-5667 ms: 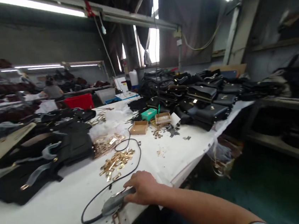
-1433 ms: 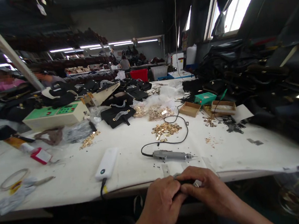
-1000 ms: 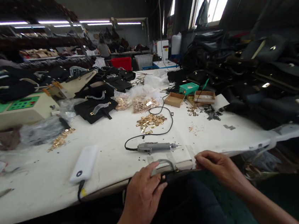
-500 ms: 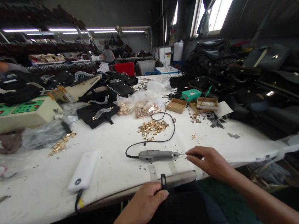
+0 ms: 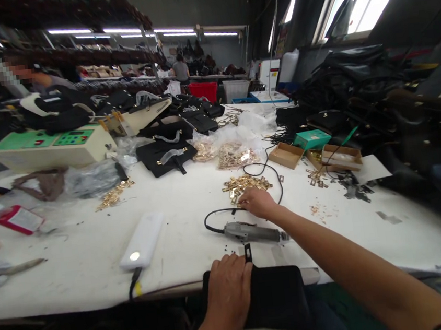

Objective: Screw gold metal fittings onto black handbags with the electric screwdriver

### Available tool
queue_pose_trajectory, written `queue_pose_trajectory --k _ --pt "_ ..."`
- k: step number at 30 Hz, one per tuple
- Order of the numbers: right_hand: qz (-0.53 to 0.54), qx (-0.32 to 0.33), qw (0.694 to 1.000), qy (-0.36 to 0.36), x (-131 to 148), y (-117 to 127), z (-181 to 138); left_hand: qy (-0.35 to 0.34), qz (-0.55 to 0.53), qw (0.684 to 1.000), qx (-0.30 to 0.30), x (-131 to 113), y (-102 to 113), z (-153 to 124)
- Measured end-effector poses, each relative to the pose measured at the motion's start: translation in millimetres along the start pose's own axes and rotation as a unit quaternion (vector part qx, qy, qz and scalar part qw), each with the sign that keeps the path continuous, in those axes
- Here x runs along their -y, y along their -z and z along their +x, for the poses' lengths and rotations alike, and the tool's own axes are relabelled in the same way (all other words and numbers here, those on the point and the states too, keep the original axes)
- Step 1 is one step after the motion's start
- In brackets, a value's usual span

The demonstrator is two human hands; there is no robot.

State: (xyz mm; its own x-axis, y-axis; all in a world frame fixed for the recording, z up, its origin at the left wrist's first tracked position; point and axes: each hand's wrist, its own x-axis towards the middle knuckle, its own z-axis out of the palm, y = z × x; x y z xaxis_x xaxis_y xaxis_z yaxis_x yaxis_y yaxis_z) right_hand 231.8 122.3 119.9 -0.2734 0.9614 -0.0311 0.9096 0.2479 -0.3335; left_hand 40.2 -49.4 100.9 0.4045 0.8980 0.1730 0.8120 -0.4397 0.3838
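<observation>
My left hand (image 5: pixel 230 284) grips the top edge of a black leather bag piece (image 5: pixel 279 290) at the table's front edge. A narrow black tab (image 5: pixel 247 253) with a rectangular slot stands up beside its fingers. My right hand (image 5: pixel 259 202) reaches across the table to the near edge of a pile of gold metal plates (image 5: pixel 246 183). Its fingers are pinched together; what lies between them is too small to tell. Under the right forearm lies a grey electric screwdriver (image 5: pixel 251 232) with a black cord, its tip hidden by the arm.
A white power bank (image 5: pixel 142 241) with a cable lies left of centre. Cardboard boxes (image 5: pixel 285 155), bagged gold parts (image 5: pixel 235 155) and black bags (image 5: pixel 164 155) stand farther back. Black leather goods (image 5: pixel 388 116) are heaped at right. A red bottle (image 5: pixel 19 218) lies at left.
My right hand has moved from the screwdriver's tip, left and forward to the gold plates. My left hand has turned over the bag piece, which now shows higher. The view has swung left.
</observation>
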Motion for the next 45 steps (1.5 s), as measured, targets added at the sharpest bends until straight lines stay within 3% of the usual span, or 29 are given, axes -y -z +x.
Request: queue_pose_trajectory --k 5,11,14,17,24,26,28,32,40,45 --pt "0.0 -0.005 1.0 0.001 -3 -2 1 0.011 -0.072 0.997 -0.022 10 -8 7" --pt "0.022 -0.037 0.999 0.03 0 0 -12 0.056 -0.164 0.985 -0.024 10 0 5" --pt "0.064 -0.126 0.984 0.11 6 4 -41 0.079 -0.205 0.975 -0.02 9 7 5" --pt "0.122 -0.233 0.943 0.202 16 9 -74 0.101 -0.233 0.967 -0.021 9 10 6" --pt "0.157 -0.285 0.917 0.232 40 18 -119 0.111 -0.256 0.96 -0.03 7 11 9" --pt "0.194 -0.278 0.919 0.201 45 14 -125 0.113 -0.256 0.96 -0.03 7 10 9" --pt "0.272 -0.256 0.92 0.122 50 8 -129 0.119 -0.254 0.959 -0.03 7 9 9" --pt "0.421 -0.19 0.887 -0.028 51 0 -133 0.124 -0.258 0.958 -0.026 6 8 8" --pt "0.339 -0.085 0.936 -0.041 42 11 -142 0.143 -0.283 0.948 -0.036 6 6 9" --pt "0.368 -0.011 0.929 -0.036 43 6 -138 0.147 -0.311 0.938 -0.048 6 5 10"
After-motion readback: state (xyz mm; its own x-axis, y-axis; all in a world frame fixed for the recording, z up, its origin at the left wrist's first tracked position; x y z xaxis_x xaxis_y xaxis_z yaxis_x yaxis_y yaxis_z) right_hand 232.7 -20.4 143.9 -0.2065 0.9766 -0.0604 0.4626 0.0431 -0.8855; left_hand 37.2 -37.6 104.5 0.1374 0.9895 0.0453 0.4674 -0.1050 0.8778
